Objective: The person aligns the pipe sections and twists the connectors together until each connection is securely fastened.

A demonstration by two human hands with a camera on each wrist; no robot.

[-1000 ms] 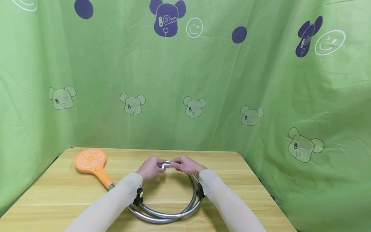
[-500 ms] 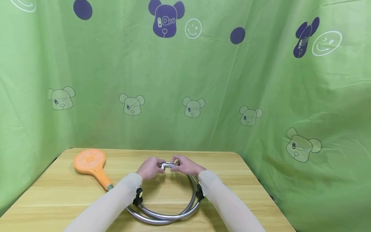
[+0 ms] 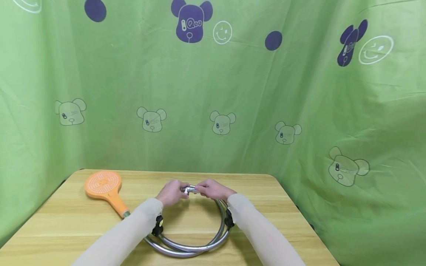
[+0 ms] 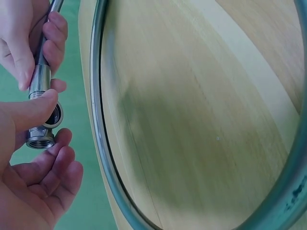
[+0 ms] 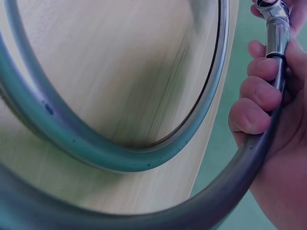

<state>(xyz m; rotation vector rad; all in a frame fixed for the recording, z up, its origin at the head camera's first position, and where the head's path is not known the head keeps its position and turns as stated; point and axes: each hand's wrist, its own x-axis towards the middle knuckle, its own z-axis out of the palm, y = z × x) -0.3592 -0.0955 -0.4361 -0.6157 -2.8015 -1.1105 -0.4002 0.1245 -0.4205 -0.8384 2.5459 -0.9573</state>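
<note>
My left hand (image 3: 172,193) pinches a small chrome tee fitting (image 4: 40,137) between thumb and fingers. Its open threaded end and round side opening show in the left wrist view. My right hand (image 3: 214,190) grips the metal end nut (image 4: 41,78) of a silver shower hose (image 3: 186,248), with fingers curled round the hose just behind it. Nut and fitting are in line, a strip of thread visible where they meet. Both hands work above the table's far half. From there the hose loops down toward the near side, passing under my left forearm.
An orange shower head (image 3: 104,184) lies face up at the left of the wooden table (image 3: 266,218), its handle on the hose's other end. A green printed curtain (image 3: 186,85) hangs behind and along both sides.
Half a second ago my right fingers were parted more, baring more of the nut; now they close round it again. My left hand and the fitting stay about where they were.
</note>
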